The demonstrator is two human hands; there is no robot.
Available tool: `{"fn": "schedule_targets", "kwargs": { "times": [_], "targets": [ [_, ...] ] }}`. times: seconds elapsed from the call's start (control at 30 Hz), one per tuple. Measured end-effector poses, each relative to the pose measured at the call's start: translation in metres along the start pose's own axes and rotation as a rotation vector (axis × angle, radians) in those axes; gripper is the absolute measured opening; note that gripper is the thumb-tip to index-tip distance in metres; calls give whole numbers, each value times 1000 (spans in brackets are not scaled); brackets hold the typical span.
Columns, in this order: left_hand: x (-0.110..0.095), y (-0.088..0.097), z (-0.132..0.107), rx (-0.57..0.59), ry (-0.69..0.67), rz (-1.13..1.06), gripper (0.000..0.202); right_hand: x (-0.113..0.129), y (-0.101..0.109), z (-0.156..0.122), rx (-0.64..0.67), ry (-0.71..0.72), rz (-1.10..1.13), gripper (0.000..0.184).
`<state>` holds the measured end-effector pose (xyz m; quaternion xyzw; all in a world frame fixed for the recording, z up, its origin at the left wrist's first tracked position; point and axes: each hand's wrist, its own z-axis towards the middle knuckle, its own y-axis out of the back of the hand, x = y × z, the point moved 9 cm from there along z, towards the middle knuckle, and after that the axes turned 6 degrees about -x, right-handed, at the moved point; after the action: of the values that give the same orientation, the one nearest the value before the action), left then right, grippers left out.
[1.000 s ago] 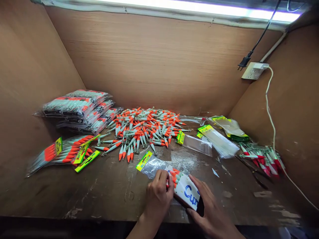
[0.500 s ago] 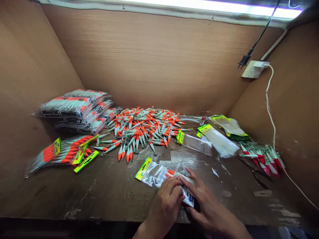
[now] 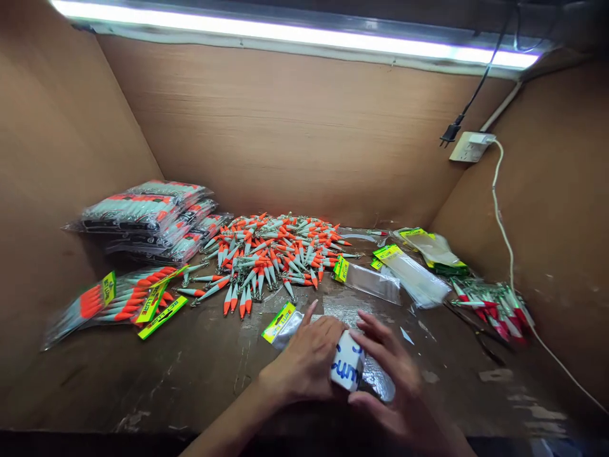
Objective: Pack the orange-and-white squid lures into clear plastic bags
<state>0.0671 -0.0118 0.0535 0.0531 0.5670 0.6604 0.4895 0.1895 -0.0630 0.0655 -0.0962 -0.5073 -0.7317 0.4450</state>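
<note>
A white block with blue handwriting (image 3: 347, 360) sits between my two hands, low in the middle of the view; its exact kind is unclear. My left hand (image 3: 309, 352) lies palm down against its left side, with the fingers closed around its upper edge and one finger raised. On the other side, my right hand (image 3: 387, 365) holds the block with curved fingers on top and the thumb low by a dark part. A clear bag with a yellow-green header (image 3: 280, 322) sticks out beyond my left hand, which hides most of it. Shiny clear plastic (image 3: 380, 376) shows beside the block.
Behind my hands lies a heap of orange-and-white fishing lures (image 3: 266, 254). Packed lure bundles (image 3: 143, 219) are stacked at the left, with filled header bags (image 3: 124, 295) before them. Flat bags (image 3: 409, 273) and red-and-white lures (image 3: 499, 308) lie right, near a white cable (image 3: 504, 222).
My left hand has shifted forward over the bag and now covers more of it. The block has turned so its written face shows. The view has tilted slightly upward.
</note>
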Motion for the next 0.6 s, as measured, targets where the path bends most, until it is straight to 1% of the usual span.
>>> {"fn": "schedule_targets", "kwargs": {
  "times": [0.03,0.07,0.1,0.13,0.17,0.2,0.23,0.3,0.4,0.43,0.5,0.6],
  "targets": [
    [0,15,4,-35,13,-71,69,2,13,1,-96,-9,7,68],
    [1,32,6,-80,21,-161,74,1,24,0,-190,-19,12,67],
    [4,51,7,-130,37,-277,82,0,32,-2,-268,-28,15,64],
    [7,68,8,-156,43,-427,80,-3,37,-5,-319,-36,14,61],
    [10,84,7,-185,32,-595,77,-6,37,-7,-339,-43,11,59],
    [16,95,6,-206,43,-737,73,-10,34,-9,-330,-54,4,58],
    [21,102,5,-204,52,-826,70,-15,27,-11,-298,-68,-6,58],
    [28,103,4,-165,67,-866,70,-23,12,-15,-216,-81,-25,58],
    [31,91,6,-74,32,-854,78,-33,0,-21,-156,-97,-31,56],
    [32,88,7,-55,20,-894,76,-36,0,-23,-154,-108,-32,55],
    [37,87,10,-52,18,-993,71,-40,5,-23,-163,-130,-27,54],
    [41,85,19,-32,46,-1072,78,-37,18,-11,-181,-132,16,52]
  ]
}}
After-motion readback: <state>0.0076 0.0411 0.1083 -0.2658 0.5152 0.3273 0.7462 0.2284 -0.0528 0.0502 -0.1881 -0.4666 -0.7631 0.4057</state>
